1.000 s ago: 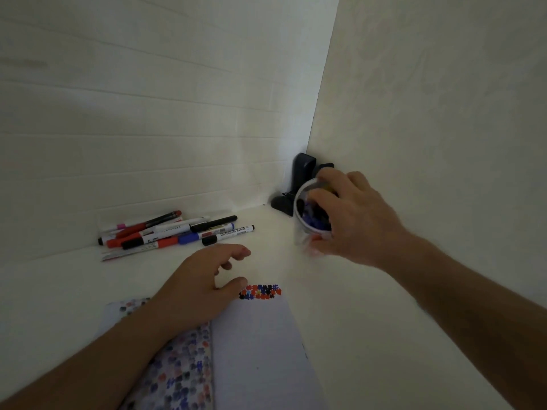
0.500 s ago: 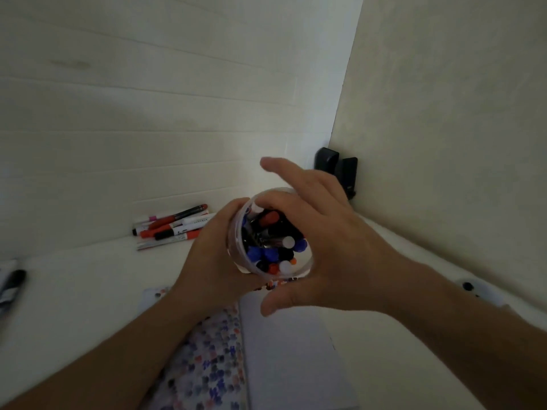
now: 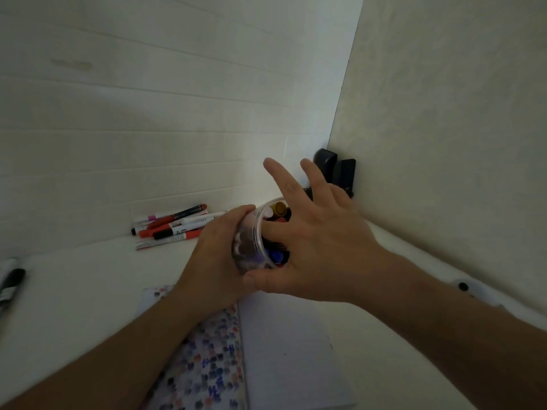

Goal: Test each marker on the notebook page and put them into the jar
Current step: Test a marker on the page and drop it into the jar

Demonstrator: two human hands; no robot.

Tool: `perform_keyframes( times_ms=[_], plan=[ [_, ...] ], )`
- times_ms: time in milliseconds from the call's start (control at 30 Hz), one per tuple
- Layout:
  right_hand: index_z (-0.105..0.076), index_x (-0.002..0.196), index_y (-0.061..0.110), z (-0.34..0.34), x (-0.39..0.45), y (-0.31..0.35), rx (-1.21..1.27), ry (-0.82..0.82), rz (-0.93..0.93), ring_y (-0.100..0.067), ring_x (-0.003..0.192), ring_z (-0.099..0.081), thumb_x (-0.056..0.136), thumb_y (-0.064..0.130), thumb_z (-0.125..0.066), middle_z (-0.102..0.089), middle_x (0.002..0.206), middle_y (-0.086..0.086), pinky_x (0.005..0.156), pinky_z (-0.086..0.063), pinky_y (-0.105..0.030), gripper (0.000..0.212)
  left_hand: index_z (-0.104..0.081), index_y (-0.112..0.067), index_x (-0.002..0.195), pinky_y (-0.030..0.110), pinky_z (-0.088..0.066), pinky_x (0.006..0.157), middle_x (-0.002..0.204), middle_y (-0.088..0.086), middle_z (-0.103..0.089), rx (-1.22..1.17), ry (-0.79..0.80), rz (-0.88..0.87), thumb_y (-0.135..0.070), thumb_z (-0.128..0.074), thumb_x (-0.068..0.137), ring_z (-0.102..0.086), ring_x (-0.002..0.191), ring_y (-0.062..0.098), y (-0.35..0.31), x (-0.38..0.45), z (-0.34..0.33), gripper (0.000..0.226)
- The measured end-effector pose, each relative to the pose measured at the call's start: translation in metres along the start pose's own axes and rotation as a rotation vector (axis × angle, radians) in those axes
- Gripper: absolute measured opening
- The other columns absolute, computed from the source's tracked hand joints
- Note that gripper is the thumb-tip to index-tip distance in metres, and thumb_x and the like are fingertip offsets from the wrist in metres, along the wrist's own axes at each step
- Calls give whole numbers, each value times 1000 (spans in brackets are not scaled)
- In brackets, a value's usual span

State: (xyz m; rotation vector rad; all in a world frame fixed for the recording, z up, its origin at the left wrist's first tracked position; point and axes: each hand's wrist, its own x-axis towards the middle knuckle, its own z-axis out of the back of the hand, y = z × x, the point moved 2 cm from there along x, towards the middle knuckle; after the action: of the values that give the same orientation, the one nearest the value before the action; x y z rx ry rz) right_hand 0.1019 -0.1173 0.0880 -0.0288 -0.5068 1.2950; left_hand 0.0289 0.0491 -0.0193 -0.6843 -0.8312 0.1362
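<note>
While the left hand (image 3: 217, 255) grips the clear jar (image 3: 257, 241) tipped on its side above the open notebook (image 3: 284, 344), the right hand (image 3: 319, 247) spreads loosely over its marker-filled mouth, two fingers raised, with loose markers (image 3: 171, 224) lying behind on the worktop (image 3: 80, 291).

A white tabletop (image 3: 74, 291) meets a pale panelled wall (image 3: 148, 113) at the rear and a plain wall (image 3: 444, 113) at the right. Two black upright objects (image 3: 334, 170), type indeterminate, stand in the corner. A small white device (image 3: 467, 288) with a dark round spot lies at the tabletop's right edge.
</note>
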Motion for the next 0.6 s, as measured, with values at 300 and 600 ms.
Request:
perform_keyframes(
  times_ms=[300, 600],
  plan=[
    [-68, 109, 28, -19, 0, -5, 331, -219, 169, -41, 153, -24, 77, 73, -71, -22, 168, -11, 113, -41, -60, 55, -45, -18, 144, 42, -49, 105, 134, -6, -58, 5, -81, -8, -51, -94, 62, -57, 124, 12, 2, 5, 6, 101],
    [-32, 151, 36, -17, -13, -13, 598, -283, 100, -9, 134, -46, 68, 64, -84, -14, 168, 5, 95, -59, -31, 102, -47, -17, 143, 41, -49, 106, 139, -8, -58, -162, -28, -50, -58, -86, 70, -56, 130, 16, -1, 9, -1, 92]
  ],
)
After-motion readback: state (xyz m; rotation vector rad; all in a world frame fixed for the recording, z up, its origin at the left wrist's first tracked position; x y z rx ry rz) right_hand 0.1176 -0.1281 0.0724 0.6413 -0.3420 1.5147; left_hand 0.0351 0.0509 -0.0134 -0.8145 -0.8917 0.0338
